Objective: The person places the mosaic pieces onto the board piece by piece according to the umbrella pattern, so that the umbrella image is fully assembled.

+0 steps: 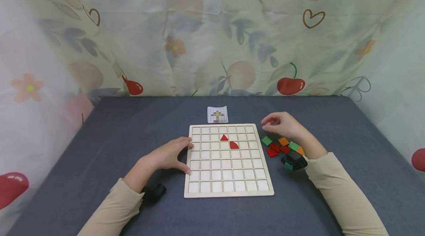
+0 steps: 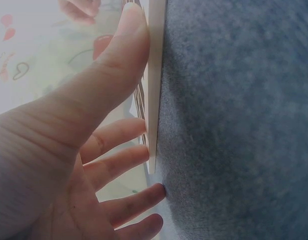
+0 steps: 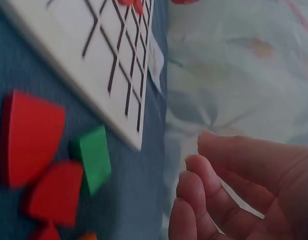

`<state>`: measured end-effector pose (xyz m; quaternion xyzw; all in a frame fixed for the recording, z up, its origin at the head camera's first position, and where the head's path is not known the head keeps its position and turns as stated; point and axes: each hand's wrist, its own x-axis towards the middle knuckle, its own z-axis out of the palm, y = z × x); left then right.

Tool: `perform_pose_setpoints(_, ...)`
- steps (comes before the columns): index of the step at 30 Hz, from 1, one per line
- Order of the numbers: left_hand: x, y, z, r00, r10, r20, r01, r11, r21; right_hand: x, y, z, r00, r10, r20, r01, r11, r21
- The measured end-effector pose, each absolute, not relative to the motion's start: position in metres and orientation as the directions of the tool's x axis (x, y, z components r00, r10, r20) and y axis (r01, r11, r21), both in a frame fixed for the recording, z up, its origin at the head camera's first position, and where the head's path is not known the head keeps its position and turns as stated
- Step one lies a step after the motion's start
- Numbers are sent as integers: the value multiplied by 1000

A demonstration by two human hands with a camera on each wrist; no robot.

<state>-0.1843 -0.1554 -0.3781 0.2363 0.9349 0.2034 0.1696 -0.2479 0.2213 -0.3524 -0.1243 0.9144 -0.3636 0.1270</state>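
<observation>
A wooden grid board (image 1: 229, 175) lies flat on the dark cloth. On its upper squares sit a red triangle (image 1: 224, 138) and a red quarter-round piece (image 1: 234, 145). My left hand (image 1: 167, 154) touches the board's left edge with thumb and fingers spread. Above the cloth, just beyond the board's upper right corner, hovers my right hand (image 1: 284, 125). Its fingers are loosely bent, and the right wrist view shows nothing between thumb and fingertips. A green block (image 3: 94, 159) and red blocks (image 3: 31, 142) lie nearby, below that hand.
Behind the board lies a small card (image 1: 217, 115) with a coloured pattern on a grid. Several loose pieces, including an orange block (image 1: 283, 141), are grouped right of the board, partly hidden by the right wrist. A printed curtain (image 1: 212, 44) hangs behind the table.
</observation>
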Motion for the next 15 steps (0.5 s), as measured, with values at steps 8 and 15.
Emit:
perform_pose_setpoints(8,-185,-155,-378,-834,506,-221,370,809,457,-260,256,-356,-970,-187,-158,-30,733,-680)
perform_pose_setpoints(15,-184,-155,-379,-834,508,-217,373,807,458,-268,273,-363,-979,-138,-154,-6,765,-644)
